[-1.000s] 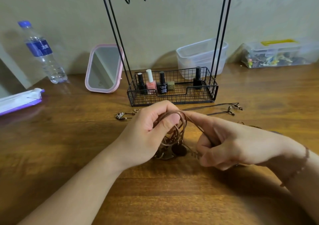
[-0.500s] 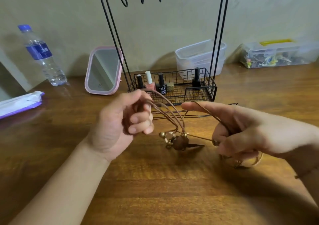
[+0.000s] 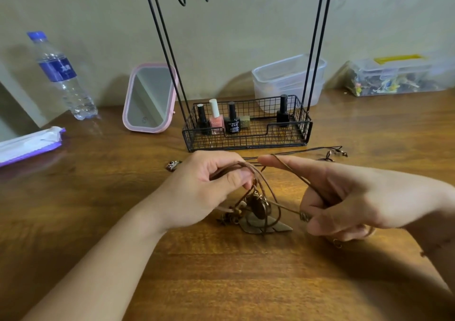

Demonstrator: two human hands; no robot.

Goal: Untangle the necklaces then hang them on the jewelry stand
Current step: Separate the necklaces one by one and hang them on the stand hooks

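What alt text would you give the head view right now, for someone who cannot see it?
Over a brown wooden table, the left hand grips a bundle of tangled brown cord necklaces while the right hand pulls one cord aside. Behind them stands a black wire jewelry stand, its hooks bare and nail polish bottles in its basket.

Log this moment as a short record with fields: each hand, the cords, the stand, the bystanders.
left hand: grips a bunch of brown cord necklaces
right hand: holds one thin brown cord, which runs over its extended index finger
pendants: bunched together, hanging from the cords down to the wooden table
black wire jewelry stand: hooks bare, nail polish bottles in its basket
thin dark necklace: lying on the table before the stand
bystanders: clear water bottle, pink-framed mirror
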